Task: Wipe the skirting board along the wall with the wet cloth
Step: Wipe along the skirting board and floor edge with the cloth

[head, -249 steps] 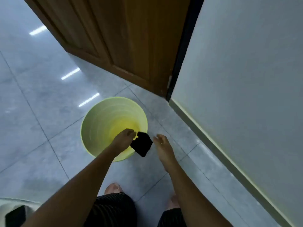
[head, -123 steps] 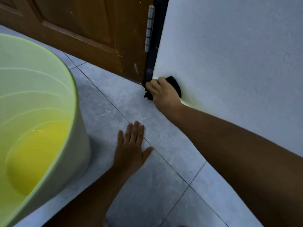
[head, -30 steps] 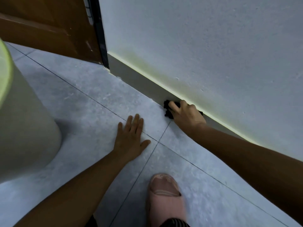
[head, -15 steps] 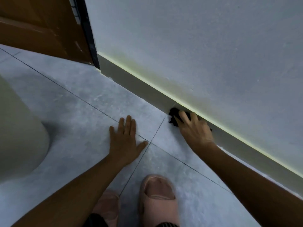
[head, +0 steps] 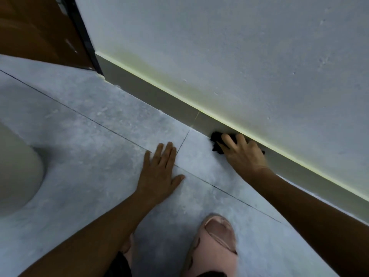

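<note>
Two hands showing: left hand (head: 159, 172) and right hand (head: 242, 154). One black cloth (head: 216, 141) lying against one skirting board (head: 159, 100). One pink slipper (head: 214, 244) showing. One bucket (head: 18, 168) sitting at the left edge. One wooden door (head: 40, 31) standing behind.

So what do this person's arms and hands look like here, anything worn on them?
Both arms are bare as far as the head view shows: no sleeves, gloves, watch or bracelets. The left hand and the right hand show no rings on the visible fingers, though the picture is soft. Lower down, a pink open-toed slipper and a scrap of dark clothing show.
</note>
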Demonstrator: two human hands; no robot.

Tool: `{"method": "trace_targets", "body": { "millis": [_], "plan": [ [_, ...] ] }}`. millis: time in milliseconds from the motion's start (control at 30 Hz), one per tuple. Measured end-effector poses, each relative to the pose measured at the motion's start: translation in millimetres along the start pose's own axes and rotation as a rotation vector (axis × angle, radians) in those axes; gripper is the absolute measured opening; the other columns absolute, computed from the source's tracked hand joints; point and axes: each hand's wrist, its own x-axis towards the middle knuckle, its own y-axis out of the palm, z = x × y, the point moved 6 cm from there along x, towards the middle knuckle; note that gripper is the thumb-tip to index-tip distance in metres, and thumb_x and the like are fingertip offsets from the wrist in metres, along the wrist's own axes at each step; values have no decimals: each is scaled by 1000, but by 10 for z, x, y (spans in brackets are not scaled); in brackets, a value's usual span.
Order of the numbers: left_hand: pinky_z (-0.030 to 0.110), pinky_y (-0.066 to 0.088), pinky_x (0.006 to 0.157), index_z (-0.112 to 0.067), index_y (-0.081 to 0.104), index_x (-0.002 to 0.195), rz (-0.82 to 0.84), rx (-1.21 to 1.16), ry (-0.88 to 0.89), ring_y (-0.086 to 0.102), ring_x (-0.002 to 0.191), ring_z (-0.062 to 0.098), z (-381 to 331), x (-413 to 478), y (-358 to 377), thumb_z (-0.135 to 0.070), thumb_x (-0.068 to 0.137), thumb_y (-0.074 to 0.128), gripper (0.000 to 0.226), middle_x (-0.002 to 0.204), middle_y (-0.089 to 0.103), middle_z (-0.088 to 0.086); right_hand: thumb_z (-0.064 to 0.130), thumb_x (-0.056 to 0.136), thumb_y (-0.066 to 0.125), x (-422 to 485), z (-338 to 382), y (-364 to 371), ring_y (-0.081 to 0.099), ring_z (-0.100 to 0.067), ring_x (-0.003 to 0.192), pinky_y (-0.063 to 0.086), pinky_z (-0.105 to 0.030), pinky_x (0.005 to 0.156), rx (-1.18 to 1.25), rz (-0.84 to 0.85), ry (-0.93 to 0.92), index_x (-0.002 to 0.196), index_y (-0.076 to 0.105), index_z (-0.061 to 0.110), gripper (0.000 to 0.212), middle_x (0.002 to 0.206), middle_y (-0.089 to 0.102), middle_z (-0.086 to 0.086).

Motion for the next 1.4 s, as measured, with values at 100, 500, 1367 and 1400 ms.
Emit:
{"method": "trace_targets", "body": {
  "millis": [100, 500, 1367, 1400],
  "plan": [
    [49, -1, 114, -8, -5, 147, 44, 3, -7, -8, 144, 26, -73, 31, 13, -62, 80, 0, 87, 153, -15, 7, 5, 69, 53, -97, -179, -154, 54, -18, 70, 21, -26, 45, 18, -48, 42, 107, 71, 25, 46, 104, 60, 3],
    [53, -3, 113, -12, -19, 145, 111, 49, 25, -20, 141, 25, -175, 96, 48, -75, 72, 0, 98, 153, -27, 7, 14, 78, 61, -171, -69, 120, 53, -18, 83, 26, -28, 47, 60, 77, 32, 118, 65, 24, 41, 119, 37, -3],
    [57, -1, 111, -18, -9, 147, -8, 56, 11, -12, 143, 27, -256, 67, 102, -77, 76, 2, 93, 155, -15, 7, 4, 69, 49, -347, -384, -86, 58, -26, 71, 40, -26, 43, 226, -212, 186, 123, 64, 20, 58, 104, 65, -6],
    [56, -2, 111, -19, -12, 146, -5, 55, 9, -14, 142, 26, -256, 64, 105, -78, 75, -2, 93, 155, -17, 7, 7, 71, 46, -259, -326, -124, 58, -24, 72, 40, -25, 43, 217, -206, 162, 121, 65, 23, 56, 104, 65, -4]
  ]
}}
